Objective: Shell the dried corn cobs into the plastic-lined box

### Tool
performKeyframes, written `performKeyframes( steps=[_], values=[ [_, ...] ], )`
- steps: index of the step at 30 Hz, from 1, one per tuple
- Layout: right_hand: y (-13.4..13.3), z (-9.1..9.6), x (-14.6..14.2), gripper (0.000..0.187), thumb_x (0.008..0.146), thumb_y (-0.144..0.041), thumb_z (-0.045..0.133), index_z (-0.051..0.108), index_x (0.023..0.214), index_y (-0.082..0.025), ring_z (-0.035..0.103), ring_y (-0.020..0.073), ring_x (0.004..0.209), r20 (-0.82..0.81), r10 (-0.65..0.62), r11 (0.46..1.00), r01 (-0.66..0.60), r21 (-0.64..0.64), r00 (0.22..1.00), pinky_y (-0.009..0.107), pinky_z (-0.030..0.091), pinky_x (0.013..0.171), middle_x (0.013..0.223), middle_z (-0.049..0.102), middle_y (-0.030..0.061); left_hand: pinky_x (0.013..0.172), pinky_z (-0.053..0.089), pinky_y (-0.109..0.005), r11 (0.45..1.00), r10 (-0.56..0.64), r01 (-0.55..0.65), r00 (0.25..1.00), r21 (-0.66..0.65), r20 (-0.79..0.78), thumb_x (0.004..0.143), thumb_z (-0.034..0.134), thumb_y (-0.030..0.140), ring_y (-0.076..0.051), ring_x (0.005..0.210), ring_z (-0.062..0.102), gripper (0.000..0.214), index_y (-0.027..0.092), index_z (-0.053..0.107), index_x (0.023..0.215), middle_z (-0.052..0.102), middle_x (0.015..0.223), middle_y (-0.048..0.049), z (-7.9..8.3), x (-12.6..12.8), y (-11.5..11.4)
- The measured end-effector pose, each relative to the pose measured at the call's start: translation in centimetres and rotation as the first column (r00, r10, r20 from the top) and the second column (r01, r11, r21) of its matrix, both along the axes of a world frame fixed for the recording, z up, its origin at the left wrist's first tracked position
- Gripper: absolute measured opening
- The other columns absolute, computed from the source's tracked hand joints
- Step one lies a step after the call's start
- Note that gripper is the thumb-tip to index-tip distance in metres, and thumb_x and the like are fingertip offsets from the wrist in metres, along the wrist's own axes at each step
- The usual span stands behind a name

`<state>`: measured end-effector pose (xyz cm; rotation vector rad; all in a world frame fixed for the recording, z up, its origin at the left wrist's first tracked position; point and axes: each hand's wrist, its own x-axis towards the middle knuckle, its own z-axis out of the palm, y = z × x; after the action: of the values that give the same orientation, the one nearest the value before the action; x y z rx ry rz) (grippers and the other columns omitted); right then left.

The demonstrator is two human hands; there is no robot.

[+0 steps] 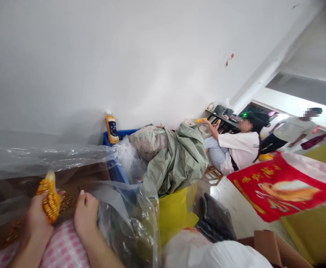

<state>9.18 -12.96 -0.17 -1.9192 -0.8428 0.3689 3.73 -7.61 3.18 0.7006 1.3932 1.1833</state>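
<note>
My left hand is wrapped round a corn cob with yellow-orange kernels, held upright over a cardboard box lined with clear plastic. Loose kernels lie in the box behind the cob. My right hand is beside the cob, fingers curled, thumb side toward it; what it holds, if anything, is hidden. A pink-and-white checked cloth lies under my wrists.
A blue crate with a yellow bottle on it stands behind the box. Grey-green sacks, a yellow bag and a red printed sack lie to the right. Another person sits holding corn; a further person stands beyond.
</note>
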Motion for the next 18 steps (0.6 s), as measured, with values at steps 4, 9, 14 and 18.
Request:
performKeyframes(
  steps=[4, 9, 14, 18],
  values=[
    [0.0, 0.0, 0.0, 0.043, 0.090, -0.029, 0.031, 0.055, 0.055, -0.017, 0.043, 0.0126, 0.044, -0.010, -0.007, 1.000, 0.007, 0.000, 1.000, 0.022, 0.021, 0.042, 0.047, 0.050, -0.0003, 0.061, 0.049, -0.032, 0.989, 0.024, 0.001, 0.986, -0.148, 0.168, 0.060, 0.047, 0.022, -0.020, 0.067, 0.061, 0.008, 0.023, 0.053, 0.066, 0.055, 0.048, 0.0048, 0.6, 0.1, -0.1],
    [0.1, -0.1, 0.1, 0.043, 0.089, -0.028, 0.031, 0.054, 0.054, -0.018, 0.043, 0.0126, 0.043, -0.010, 0.007, 1.000, -0.007, -0.004, 1.000, 0.022, 0.018, 0.041, 0.048, 0.051, -0.0001, 0.044, 0.043, -0.024, 0.982, -0.022, 0.047, 0.990, -0.183, 0.137, 0.062, 0.049, 0.021, -0.014, 0.045, 0.053, 0.011, 0.021, 0.052, 0.072, 0.050, 0.045, 0.0069, 1.2, 0.2, -0.3],
    [0.1, -0.3, 0.1, 0.042, 0.088, -0.027, 0.032, 0.054, 0.054, -0.017, 0.044, 0.0130, 0.045, -0.006, 0.012, 1.000, -0.012, -0.012, 1.000, 0.023, 0.016, 0.042, 0.048, 0.052, 0.0003, 0.039, 0.040, -0.020, 0.993, -0.015, 0.033, 0.988, -0.113, 0.152, 0.066, 0.056, 0.027, -0.008, 0.034, 0.041, 0.015, 0.021, 0.058, 0.080, 0.052, 0.049, 0.0086, 0.9, 0.2, -0.4],
    [0.1, -0.3, 0.2, 0.041, 0.088, -0.027, 0.032, 0.053, 0.054, -0.017, 0.045, 0.0134, 0.045, -0.026, 0.022, 0.999, -0.023, -0.022, 0.999, 0.023, 0.015, 0.042, 0.049, 0.052, 0.0006, 0.042, 0.044, -0.023, 0.999, -0.023, 0.025, 0.997, -0.021, 0.077, 0.068, 0.058, 0.033, -0.010, 0.036, 0.045, 0.020, 0.018, 0.061, 0.081, 0.053, 0.049, 0.0058, 0.5, 0.2, -0.6]
  ],
)
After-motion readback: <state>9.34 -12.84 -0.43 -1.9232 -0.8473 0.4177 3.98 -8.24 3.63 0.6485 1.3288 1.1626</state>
